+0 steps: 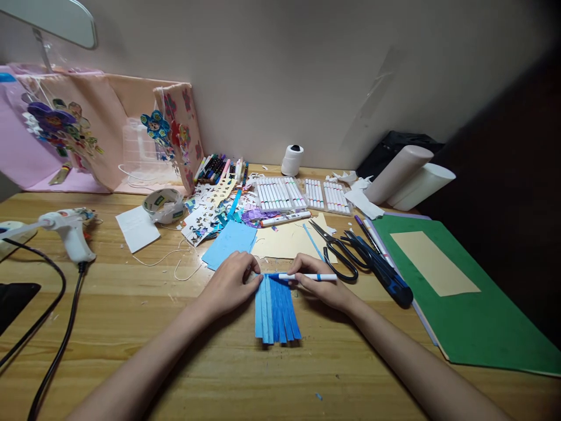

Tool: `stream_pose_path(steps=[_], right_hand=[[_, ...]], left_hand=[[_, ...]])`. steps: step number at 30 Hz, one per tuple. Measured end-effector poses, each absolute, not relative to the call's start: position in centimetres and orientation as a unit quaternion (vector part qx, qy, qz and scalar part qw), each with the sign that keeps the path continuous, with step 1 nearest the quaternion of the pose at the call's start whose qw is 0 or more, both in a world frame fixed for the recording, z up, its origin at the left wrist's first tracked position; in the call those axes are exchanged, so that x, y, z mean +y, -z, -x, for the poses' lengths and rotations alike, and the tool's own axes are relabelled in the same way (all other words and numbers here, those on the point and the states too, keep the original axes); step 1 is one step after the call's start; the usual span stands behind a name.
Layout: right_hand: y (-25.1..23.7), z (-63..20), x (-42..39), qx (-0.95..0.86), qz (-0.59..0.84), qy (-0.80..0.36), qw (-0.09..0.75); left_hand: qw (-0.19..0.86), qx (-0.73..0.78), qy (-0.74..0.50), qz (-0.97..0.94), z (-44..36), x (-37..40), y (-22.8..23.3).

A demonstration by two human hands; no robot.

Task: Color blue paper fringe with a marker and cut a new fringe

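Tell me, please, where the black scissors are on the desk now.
In the head view the black scissors lie on the wooden desk, just right of centre, beside the right hand holding a marker, and left of the green sheet.

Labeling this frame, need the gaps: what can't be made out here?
Head view only:
- Top edge of the blue folded paper: covered by the left hand and right hand.
- Marker tip: too small to tell whether it touches the paper.
- Glue gun cord: runs off the bottom edge.
- Far right: dark, nothing readable.
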State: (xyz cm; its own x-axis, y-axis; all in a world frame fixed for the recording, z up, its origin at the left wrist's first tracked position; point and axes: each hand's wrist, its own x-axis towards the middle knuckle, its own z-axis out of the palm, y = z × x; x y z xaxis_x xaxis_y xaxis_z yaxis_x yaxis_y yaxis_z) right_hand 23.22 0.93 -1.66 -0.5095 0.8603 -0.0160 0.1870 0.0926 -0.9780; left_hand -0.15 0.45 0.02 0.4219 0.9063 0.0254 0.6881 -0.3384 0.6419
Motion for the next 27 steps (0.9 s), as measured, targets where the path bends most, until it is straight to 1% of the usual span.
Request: stream_pose_path(steps=[2,6,10,13,17,20,23,27], right_hand=[[1.62,-23.18,0.95,-0.670,0.395,-0.546,0.310],[1.49,-23.14,1.04,-0.677,0.378,-0.562,0.289],[1.35,-23.10,1.07,-0.672,0.392,-0.553,0.299],[1.28,-23.06,1.00,-0.675,0.381,-0.564,0.284],[1.28,-23.07,0.86,-0.670,0.395,-0.555,0.296],[1.29,-23.13,0.80,-0.682,0.385,-0.554,0.283],[1.27,-23.15,0.78,-0.675,0.400,-0.547,0.292],[1.25,-23.14,0.73,-0.663,0.386,-0.575,0.283]], left_hand=[[0.281,0.500,-0.195,-0.796,0.15,0.43,0.02],[0.281,0.499,-0.196,-0.796,0.15,0.46,0.05],[0.280,0.501,-0.196,-0.795,0.14,0.47,0.02],[0.281,0.501,-0.196,-0.795,0.12,0.41,-0.01],[0.282,0.500,-0.195,-0.796,0.11,0.39,-0.02],[0.284,0.502,-0.192,-0.794,0.11,0.44,-0.04],[0.283,0.502,-0.193,-0.794,0.10,0.45,-0.09],[0.280,0.502,-0.194,-0.795,0.08,0.40,-0.16]])
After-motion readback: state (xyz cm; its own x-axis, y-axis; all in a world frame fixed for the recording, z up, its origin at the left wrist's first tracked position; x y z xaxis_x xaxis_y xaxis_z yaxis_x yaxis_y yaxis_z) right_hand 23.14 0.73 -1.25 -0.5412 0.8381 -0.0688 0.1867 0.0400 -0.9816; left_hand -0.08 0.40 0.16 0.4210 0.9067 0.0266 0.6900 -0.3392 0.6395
